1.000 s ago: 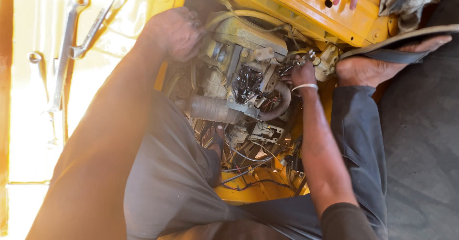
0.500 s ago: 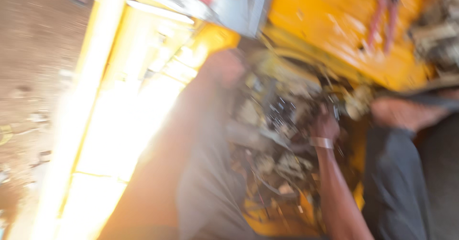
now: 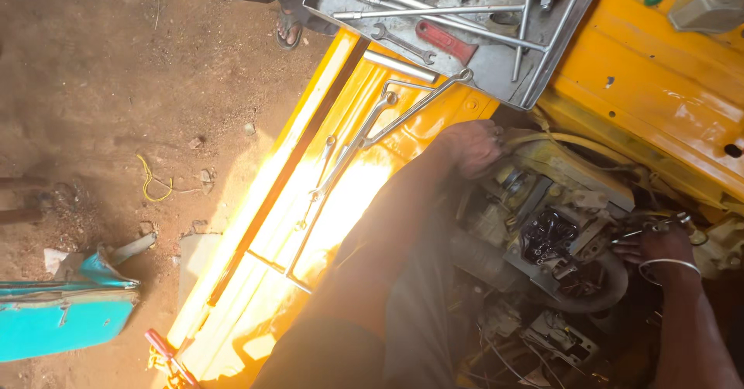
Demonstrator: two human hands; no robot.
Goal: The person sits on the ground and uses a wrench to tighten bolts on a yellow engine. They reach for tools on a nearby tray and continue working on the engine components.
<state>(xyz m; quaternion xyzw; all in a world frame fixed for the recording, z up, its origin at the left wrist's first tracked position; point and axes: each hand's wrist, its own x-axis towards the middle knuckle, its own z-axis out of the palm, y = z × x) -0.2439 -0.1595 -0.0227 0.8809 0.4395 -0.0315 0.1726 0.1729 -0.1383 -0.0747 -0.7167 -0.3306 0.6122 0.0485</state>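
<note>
My left hand (image 3: 474, 147) lies on the upper left edge of a grimy engine (image 3: 552, 238) set in a yellow vehicle body (image 3: 651, 87), with its fingers curled over the housing. My right hand (image 3: 660, 248), a thin bangle on its wrist, is at the engine's right side, closed around a thin metal tool (image 3: 647, 228) that points left toward the dark open part of the engine. A black hose (image 3: 597, 292) curves below that hand. Loose wires and small parts lie under the engine.
A grey metal tray (image 3: 496, 67) with several spanners, rods and a red-handled tool rests on the yellow body at the top. Another person's sandalled foot (image 3: 288, 26) stands on the dirt ground (image 3: 116, 87). A turquoise panel (image 3: 62, 315) lies at the lower left. Chrome rods (image 3: 349, 156) cross the yellow sill.
The view has swung left and pulled back, bringing in the tool tray, the sill and the dirt ground. Both hands stay at the engine; the other hand at the right is out of view.
</note>
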